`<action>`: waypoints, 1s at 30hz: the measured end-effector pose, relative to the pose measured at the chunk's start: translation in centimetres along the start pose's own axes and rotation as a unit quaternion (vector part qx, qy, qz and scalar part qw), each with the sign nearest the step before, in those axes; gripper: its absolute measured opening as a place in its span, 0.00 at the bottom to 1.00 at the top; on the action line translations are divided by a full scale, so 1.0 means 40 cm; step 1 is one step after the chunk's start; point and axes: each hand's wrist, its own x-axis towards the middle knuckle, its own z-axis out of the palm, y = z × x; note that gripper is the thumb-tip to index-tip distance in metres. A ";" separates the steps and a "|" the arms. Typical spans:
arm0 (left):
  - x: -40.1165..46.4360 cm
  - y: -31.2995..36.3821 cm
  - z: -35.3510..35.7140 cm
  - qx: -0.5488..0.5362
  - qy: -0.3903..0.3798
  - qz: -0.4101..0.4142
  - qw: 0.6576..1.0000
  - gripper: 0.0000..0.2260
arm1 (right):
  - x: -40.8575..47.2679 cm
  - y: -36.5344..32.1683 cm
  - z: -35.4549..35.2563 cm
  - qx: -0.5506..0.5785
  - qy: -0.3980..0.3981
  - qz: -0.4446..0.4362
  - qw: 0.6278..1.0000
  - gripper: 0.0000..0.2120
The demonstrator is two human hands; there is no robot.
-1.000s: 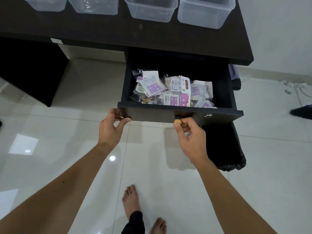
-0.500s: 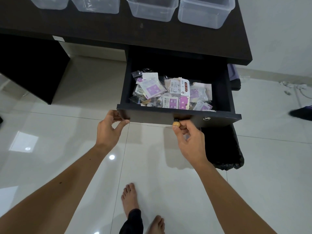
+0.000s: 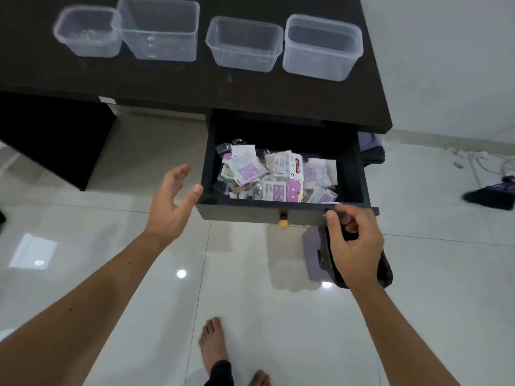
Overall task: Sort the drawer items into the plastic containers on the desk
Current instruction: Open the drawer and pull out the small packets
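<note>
Left hand [image 3: 170,207] open, thumb at the drawer [image 3: 284,211] front's left corner; right hand [image 3: 352,240] loosely curled, empty, at the right corner; one knob [image 3: 283,223] between them; packets [image 3: 274,175] heaped inside, uncountable; four containers [image 3: 243,43] beyond on worktop [image 3: 250,90].

Open drawer [image 3: 281,215] top is reachable from above; desk [image 3: 195,87] overhangs its rear.
</note>
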 end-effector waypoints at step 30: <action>0.072 0.037 0.045 -0.054 -0.131 -0.072 0.987 0.57 | 0.103 0.039 -0.086 0.009 -0.214 0.218 0.952 0.31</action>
